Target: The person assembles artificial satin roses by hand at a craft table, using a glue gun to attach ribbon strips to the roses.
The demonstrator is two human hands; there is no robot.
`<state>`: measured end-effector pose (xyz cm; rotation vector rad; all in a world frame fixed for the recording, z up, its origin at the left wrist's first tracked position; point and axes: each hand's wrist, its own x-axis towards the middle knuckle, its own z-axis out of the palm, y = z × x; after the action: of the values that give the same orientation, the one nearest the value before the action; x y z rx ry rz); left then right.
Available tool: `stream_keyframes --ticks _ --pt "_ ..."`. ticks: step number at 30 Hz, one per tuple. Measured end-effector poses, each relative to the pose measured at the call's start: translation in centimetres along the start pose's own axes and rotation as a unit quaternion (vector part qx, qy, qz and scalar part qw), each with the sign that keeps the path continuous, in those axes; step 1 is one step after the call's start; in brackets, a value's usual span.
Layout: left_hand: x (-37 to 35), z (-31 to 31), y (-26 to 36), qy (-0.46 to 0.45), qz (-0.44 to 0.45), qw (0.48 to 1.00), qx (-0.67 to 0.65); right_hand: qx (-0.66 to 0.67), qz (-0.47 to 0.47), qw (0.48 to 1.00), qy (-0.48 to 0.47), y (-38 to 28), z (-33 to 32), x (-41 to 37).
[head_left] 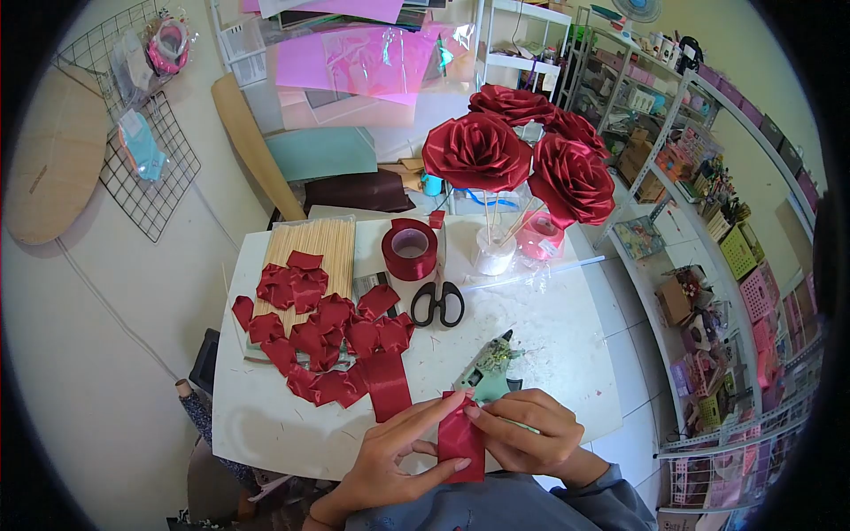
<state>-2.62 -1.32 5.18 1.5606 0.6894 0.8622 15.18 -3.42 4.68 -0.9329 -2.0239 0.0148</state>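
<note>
A piece of dark red satin ribbon (461, 435) hangs between my two hands at the table's front edge. My left hand (405, 451) grips its left side, thumb near the lower end and fingers at the top. At the ribbon's upper right corner, my right hand (529, 429) pinches with thumb and fingers. Just beyond my hands lies a green glue gun (489, 376), partly hidden by my fingers. Folded red ribbon petals (319, 332) are heaped to the left, with a flat ribbon piece (387, 386) near my left hand.
Black-handled scissors (437, 305) lie mid-table, below a red ribbon roll (410, 250). Bamboo sticks (312, 243) sit under the petals. Large red ribbon roses (478, 152) stand on sticks in a white holder (494, 251) at the back. Loaded shelves (708, 265) line the right side.
</note>
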Motion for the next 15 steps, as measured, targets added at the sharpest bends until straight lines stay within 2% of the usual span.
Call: stream_keyframes --ticks 7,13,15 --pt "-0.18 -0.10 -0.38 -0.009 0.018 1.000 0.006 0.004 -0.002 1.000 0.000 0.03 0.00 0.04" --pt "0.01 0.01 -0.22 -0.002 -0.014 1.000 -0.011 0.012 0.017 1.000 -0.008 0.24 0.03 -0.07" --pt "0.24 0.00 -0.35 -0.018 -0.024 0.999 -0.012 0.029 0.051 0.998 -0.007 0.36 -0.05 -0.12"
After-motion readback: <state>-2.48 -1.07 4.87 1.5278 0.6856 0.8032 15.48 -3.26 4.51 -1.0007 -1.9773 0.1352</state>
